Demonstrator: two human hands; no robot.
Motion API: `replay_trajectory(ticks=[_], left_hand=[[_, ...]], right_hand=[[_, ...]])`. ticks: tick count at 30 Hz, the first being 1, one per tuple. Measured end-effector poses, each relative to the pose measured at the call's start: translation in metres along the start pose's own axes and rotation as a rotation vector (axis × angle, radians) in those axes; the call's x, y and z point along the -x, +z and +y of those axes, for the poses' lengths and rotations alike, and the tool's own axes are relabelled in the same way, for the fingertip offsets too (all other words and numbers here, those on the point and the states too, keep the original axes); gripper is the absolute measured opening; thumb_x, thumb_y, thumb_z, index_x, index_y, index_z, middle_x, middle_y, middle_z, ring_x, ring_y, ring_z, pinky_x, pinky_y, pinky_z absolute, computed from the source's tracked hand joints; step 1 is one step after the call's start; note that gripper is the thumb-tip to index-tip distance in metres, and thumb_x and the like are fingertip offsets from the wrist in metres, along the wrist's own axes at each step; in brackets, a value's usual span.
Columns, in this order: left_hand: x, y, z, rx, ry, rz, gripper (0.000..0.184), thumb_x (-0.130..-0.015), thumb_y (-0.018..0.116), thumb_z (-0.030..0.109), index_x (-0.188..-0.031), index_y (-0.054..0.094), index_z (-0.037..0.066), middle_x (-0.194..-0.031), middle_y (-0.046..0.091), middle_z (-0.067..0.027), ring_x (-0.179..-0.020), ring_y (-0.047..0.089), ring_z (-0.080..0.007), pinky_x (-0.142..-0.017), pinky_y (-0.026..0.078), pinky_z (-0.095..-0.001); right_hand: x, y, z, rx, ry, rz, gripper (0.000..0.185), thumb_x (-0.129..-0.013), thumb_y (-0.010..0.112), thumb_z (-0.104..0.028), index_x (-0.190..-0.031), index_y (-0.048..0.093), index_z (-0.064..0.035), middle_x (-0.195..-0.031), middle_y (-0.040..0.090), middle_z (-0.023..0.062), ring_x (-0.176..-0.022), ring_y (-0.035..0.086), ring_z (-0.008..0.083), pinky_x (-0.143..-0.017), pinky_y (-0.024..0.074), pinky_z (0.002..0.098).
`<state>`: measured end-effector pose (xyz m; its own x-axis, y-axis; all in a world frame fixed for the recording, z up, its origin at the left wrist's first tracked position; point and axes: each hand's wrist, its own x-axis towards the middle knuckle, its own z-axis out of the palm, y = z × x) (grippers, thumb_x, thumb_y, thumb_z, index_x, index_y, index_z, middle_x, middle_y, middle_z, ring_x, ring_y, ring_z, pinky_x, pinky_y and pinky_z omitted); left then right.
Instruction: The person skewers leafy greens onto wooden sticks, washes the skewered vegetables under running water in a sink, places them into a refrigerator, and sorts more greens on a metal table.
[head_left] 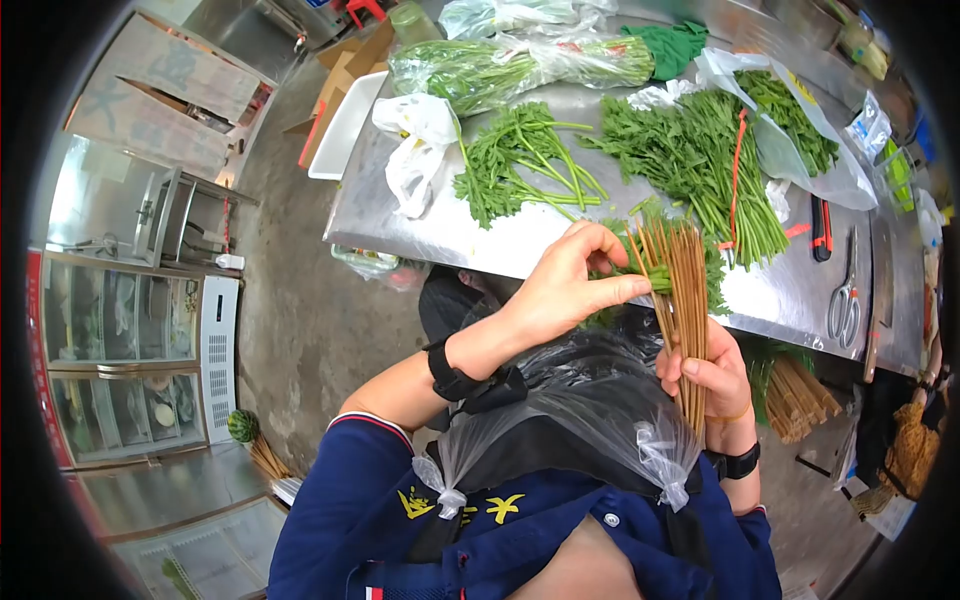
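My right hand [712, 375] is wrapped around the lower part of a bundle of thin brown wooden skewers [685, 300], which stands upright and fans out slightly at the top. With bent fingers and thumb, my left hand [575, 280] pinches at green stems of leafy greens [658, 277] beside the outermost skewer. The skewers and fingers partly hide these greens. Past the hands, loose leafy greens [495, 165] lie on the metal table [400, 225], and a larger pile of leafy greens [690, 150] with a red tie is to the right.
Scissors [845, 300] and a red-and-black handled tool [821, 230] lie at the table's right. Bagged greens [520, 70] and a white plastic bag [415, 145] are at the back and left. Bundled sticks [795, 398] sit below the right edge; a glass-door fridge [125, 350] stands left.
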<state>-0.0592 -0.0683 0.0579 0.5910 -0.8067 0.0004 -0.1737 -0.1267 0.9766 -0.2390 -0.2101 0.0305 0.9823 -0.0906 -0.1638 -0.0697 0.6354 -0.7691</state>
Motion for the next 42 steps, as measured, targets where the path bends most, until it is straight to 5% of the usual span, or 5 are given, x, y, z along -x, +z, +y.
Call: replay_trajectory(ticks=[4, 6, 13, 32, 42], left_hand=[[-0.032, -0.026, -0.032, -0.053, 0.083, 0.172, 0.016, -0.079, 0.062, 0.017, -0.086, 0.057, 0.003, -0.08, 0.054, -0.0024, -0.076, 0.051, -0.0102, -0.071, 0.042, -0.0258], [-0.058, -0.047, -0.034, -0.553, 0.056, 0.29, 0.011, -0.078, 0.059, 0.011, -0.087, 0.06, 0.004, -0.081, 0.055, -0.0064, -0.078, 0.054, -0.0171, -0.071, 0.043, -0.0283], [-0.101, -0.053, -0.078, -1.073, 0.375, 0.024, 0.022, -0.069, 0.056, 0.003, -0.089, 0.063, 0.01, -0.087, 0.054, -0.0093, -0.083, 0.053, -0.0286, -0.073, 0.042, -0.0361], [-0.094, -0.055, -0.081, -1.115, 0.494, -0.044, 0.016, -0.072, 0.058, 0.01, -0.087, 0.062, 0.009, -0.088, 0.058, -0.0048, -0.086, 0.054, -0.0232, -0.073, 0.041, -0.0347], [-0.131, -0.117, 0.007, 0.254, 0.561, 0.646, 0.018, -0.081, 0.061, 0.013, -0.094, 0.062, 0.002, -0.089, 0.063, -0.0044, -0.081, 0.055, -0.0103, -0.075, 0.042, -0.023]], right_hand=[[0.011, 0.003, -0.009, -0.091, -0.119, 0.17, 0.034, -0.068, 0.058, -0.009, -0.097, 0.048, 0.0047, -0.067, 0.057, 0.0115, -0.058, 0.052, 0.0199, -0.051, 0.0428, 0.0257], [0.016, 0.0, -0.012, -0.112, -0.133, 0.231, 0.033, -0.066, 0.059, -0.008, -0.095, 0.049, 0.0046, -0.065, 0.056, 0.0113, -0.057, 0.051, 0.0211, -0.05, 0.0426, 0.0272], [0.027, -0.007, -0.016, -0.112, -0.211, 0.294, 0.032, -0.064, 0.06, -0.009, -0.093, 0.05, 0.0029, -0.061, 0.056, 0.0122, -0.056, 0.052, 0.0227, -0.049, 0.0426, 0.03], [0.025, -0.001, -0.014, -0.044, -0.151, 0.251, 0.036, -0.066, 0.059, -0.009, -0.098, 0.048, 0.0062, -0.065, 0.058, 0.0122, -0.057, 0.054, 0.0192, -0.053, 0.0454, 0.0273], [0.023, -0.003, -0.013, -0.034, -0.163, 0.192, 0.036, -0.068, 0.058, -0.008, -0.099, 0.048, 0.0065, -0.067, 0.058, 0.0119, -0.06, 0.054, 0.0192, -0.055, 0.0455, 0.0273]])
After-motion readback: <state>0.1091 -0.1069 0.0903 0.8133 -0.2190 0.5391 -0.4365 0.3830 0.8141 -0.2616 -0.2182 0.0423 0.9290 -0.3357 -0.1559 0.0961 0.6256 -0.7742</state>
